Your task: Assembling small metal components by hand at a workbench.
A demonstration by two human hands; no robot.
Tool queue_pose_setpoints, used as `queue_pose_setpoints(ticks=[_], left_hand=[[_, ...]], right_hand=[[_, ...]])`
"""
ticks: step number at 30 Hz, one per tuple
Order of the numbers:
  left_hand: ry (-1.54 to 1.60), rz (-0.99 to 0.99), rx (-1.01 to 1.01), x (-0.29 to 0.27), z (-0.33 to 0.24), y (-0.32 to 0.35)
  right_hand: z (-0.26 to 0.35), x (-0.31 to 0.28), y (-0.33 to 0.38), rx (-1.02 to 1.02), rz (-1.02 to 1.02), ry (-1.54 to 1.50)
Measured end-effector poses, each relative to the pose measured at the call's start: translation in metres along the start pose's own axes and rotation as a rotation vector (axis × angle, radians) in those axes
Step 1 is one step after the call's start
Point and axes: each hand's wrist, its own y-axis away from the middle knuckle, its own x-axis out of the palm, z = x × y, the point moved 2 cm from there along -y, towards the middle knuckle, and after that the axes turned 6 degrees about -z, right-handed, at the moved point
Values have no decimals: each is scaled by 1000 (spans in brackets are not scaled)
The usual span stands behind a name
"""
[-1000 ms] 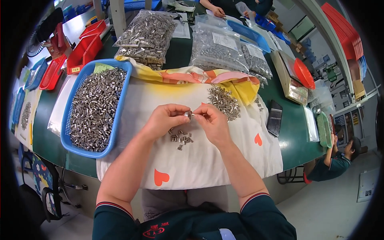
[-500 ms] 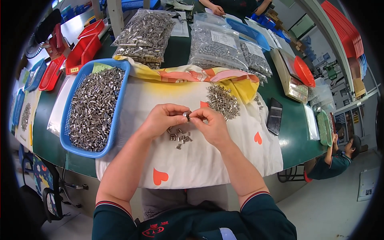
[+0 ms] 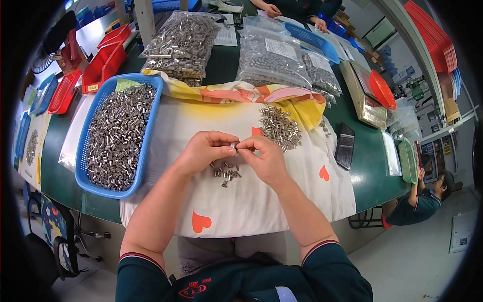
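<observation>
Your left hand [image 3: 205,152] pinches a small metal piece [image 3: 234,145] between thumb and fingertips, and your right hand [image 3: 265,157] grips it from the other side, the two hands nearly meeting above the white cloth [image 3: 282,204]. Just below your fingers lies a little scatter of metal tubes [image 3: 224,173]; a bigger pile [image 3: 280,129] sits beyond your right hand, and a full blue basket [image 3: 80,171] stands to your left
</observation>
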Motion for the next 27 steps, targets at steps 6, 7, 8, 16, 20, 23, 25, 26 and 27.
queue_pose_setpoints(ticks=[6, 7, 8, 16, 20, 23, 25, 26, 27], left_hand=[[-44, 51, -6, -6, 4, -3], [-67, 80, 6, -7, 4, -3], [-45, 80, 4, -6, 4, -2], [-104, 54, -30, -5, 0, -4], [-60, 27, -17, -8, 2, -4], [-19, 7, 3, -4, 0, -4], [-1, 0, 12, -3, -3, -3], [8, -6, -6, -3, -3, -3], [15, -12, -22, -4, -5, -2]], right_hand=[[-3, 2, -1, 235, 86, -44], [-4, 1, 0, 250, 92, -46], [-6, -2, -1, 238, 92, -86], [-41, -35, -21, 240, -225, 166], [-41, -29, -20, -26, -132, 507], [-40, -31, -20, -163, -45, 654], [-39, -28, -19, -218, -6, 719], [-38, -27, -19, -220, -9, 719], [-37, -25, -19, -216, -10, 748]])
